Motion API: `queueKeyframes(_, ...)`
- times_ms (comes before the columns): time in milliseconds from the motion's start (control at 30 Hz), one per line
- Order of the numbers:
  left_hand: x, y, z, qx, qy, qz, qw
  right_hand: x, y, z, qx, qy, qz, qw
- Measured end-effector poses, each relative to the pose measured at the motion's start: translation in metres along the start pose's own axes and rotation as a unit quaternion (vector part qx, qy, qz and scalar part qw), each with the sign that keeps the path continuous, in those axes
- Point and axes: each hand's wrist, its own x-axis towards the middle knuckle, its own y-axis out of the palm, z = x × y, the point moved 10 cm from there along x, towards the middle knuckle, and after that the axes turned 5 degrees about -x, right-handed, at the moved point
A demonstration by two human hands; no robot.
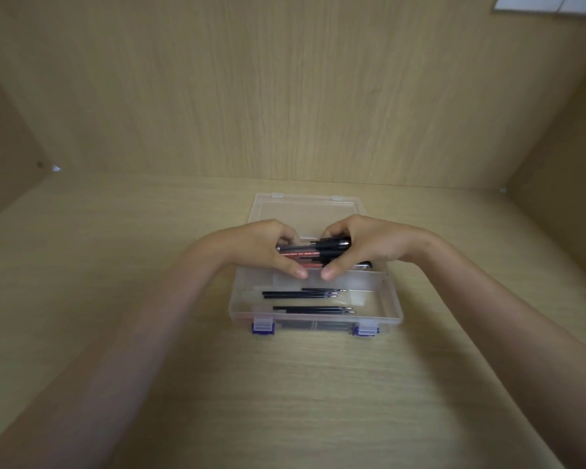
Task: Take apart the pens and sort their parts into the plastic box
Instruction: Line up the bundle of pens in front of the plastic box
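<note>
A clear plastic box (391, 301) with purple latches lies open on the wooden surface, its lid (305, 208) folded back. Both hands hover over the box's rear compartment. My left hand (261, 247) and my right hand (369, 245) together clasp a bundle of pens (313, 252), with clear-and-red barrels to the left and black caps to the right. Several thin dark refills (305, 294) lie lengthwise in the front compartments, a second group of refills (313, 310) nearer the front wall. One more pen end (364, 265) pokes out under my right hand.
The box stands on a light wooden desk (285, 384) enclosed by wooden panels at the back and on both sides. Two purple latches (263, 326) hang down at the box's front edge. A white sheet (548, 3) shows at the top right.
</note>
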Motion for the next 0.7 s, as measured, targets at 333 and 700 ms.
queueKeyframes(333, -0.089, -0.005, -0.065, 0.124, 0.093, -0.163, 0.974, -0.09, -0.001, 0.051, -0.019, -0.063, -0.177, 0.982)
queueKeyframes(700, -0.12, 0.089, -0.034, 0.219, 0.135, -0.219, 0.941, -0.114, 0.088, 0.02, -0.145, -0.102, -0.245, 0.953)
